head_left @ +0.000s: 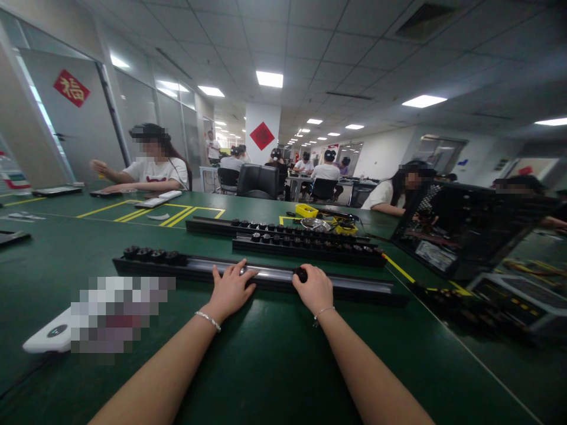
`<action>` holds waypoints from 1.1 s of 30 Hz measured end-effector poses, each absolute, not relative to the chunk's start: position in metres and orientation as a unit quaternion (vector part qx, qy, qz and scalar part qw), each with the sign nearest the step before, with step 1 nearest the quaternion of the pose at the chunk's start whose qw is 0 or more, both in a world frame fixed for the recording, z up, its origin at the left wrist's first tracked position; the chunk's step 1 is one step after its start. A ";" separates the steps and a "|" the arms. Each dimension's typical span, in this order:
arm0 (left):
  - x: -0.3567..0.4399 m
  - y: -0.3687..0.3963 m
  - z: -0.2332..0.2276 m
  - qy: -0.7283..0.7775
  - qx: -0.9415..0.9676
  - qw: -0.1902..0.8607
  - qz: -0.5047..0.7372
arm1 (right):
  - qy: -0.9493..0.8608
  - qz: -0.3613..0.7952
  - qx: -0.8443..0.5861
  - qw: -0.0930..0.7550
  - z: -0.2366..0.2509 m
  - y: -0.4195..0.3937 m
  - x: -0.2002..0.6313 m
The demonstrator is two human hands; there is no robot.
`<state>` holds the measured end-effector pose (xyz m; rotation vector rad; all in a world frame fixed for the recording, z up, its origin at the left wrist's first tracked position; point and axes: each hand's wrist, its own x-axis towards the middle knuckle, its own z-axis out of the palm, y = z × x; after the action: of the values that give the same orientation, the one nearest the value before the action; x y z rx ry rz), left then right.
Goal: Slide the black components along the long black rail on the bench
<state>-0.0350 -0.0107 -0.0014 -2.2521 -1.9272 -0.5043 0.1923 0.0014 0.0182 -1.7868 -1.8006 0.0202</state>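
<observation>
A long black channel-shaped rail (370, 285) with a shiny inner strip lies across the green table before me. Several round black parts (153, 254) sit in a row at its left end. My left hand (231, 289) rests on the rail's middle with fingers spread, and it holds nothing that I can see. To the right, my right hand (315, 288) grips a small round black part (300, 274) between thumb and fingers, at the rail. Just beyond lie two more black rails, the nearer rail (310, 250) and the farther rail (212, 226), both carrying rows of similar round parts.
A white device (48, 339) lies at the left, partly blurred out. Yellow trays (306, 211) and cables are behind the rails. At the right stand an open black computer case (469, 236) and a power supply unit (522, 298). Other people (162, 171) sit around the table.
</observation>
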 end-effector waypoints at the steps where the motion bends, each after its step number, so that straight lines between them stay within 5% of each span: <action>1: -0.035 -0.011 -0.002 -0.640 -0.747 0.067 -0.167 | -0.675 0.005 -0.673 0.300 0.017 0.001 0.192; 33: -0.035 -0.012 0.002 -0.640 -0.749 0.061 -0.158 | -0.655 0.006 -0.693 0.302 0.014 0.006 0.200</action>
<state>-0.0349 -0.0122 0.0017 -2.2662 -1.9371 -0.4775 0.2000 0.0063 0.0143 -1.8378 -1.7362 0.0149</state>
